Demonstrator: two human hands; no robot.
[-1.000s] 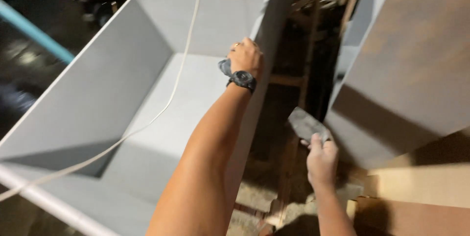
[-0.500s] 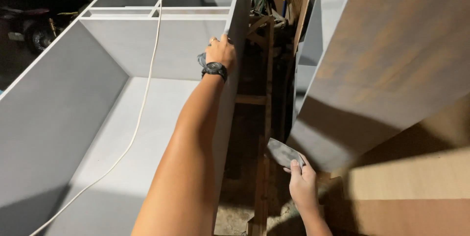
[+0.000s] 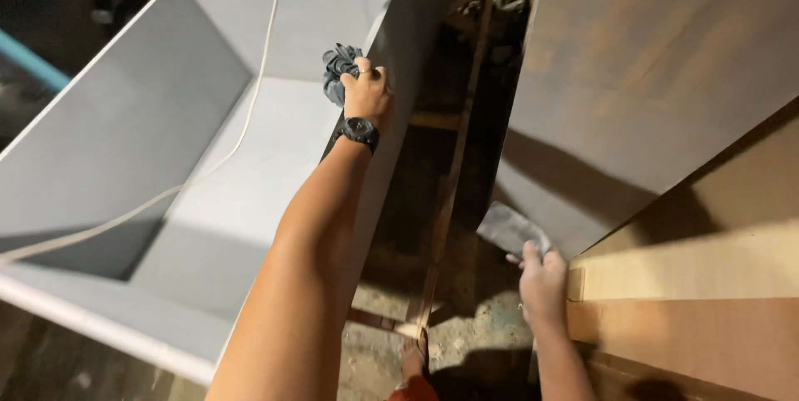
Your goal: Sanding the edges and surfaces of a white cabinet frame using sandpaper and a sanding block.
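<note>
Head view: left hand [image 3: 366, 93], fingers gripping grey rag [image 3: 337, 68], has moved up the grey cabinet's [image 3: 150, 143] edge; right hand [image 3: 541, 280] beside it holds grey sheet [image 3: 512, 230].

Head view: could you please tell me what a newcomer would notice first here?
A bare left forearm runs up the middle; the left hand presses a dark crumpled cloth against the top edge of a large pale grey cabinet lying open at left, a white cable trailing through it. Lower right, the right hand holds a flat grey scraper beside brown boards.
</note>
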